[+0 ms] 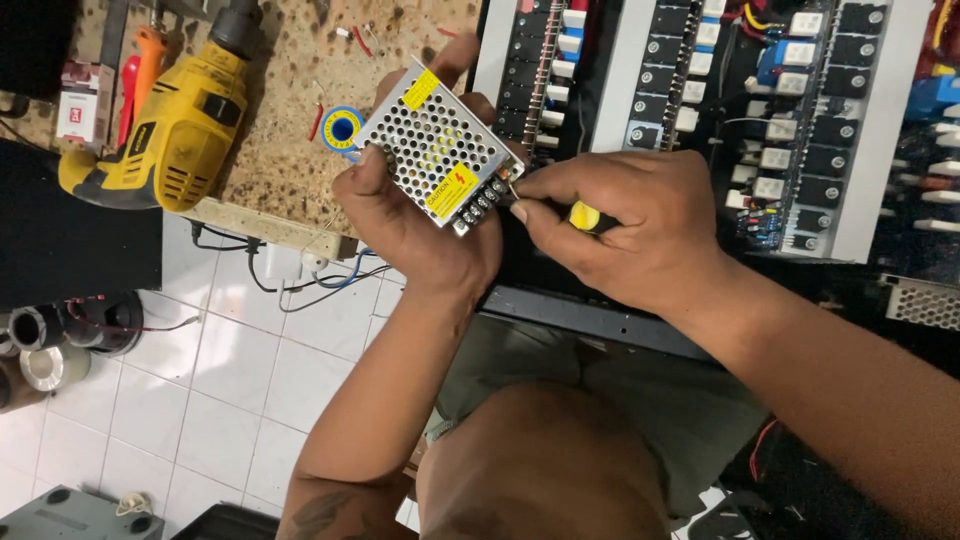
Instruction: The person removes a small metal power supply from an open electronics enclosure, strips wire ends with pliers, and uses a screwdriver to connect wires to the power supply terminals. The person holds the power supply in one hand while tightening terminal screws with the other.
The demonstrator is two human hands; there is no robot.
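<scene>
My left hand (405, 215) grips a small perforated metal power supply box (432, 145) with yellow stickers, held up over the workbench edge. Its terminal strip (485, 203) faces my right hand. My right hand (625, 225) is closed around a screwdriver with a yellow and black handle (585, 216). The thin metal tip (513, 190) touches the terminal strip at the box's lower right corner.
A yellow power drill (175, 130) lies on the worn workbench (290, 150) at the left, with a blue solder spool (342, 128) beside the box. A large panel of relays and wiring (760, 110) stands behind my right hand. White floor tiles (230, 390) and cables lie below.
</scene>
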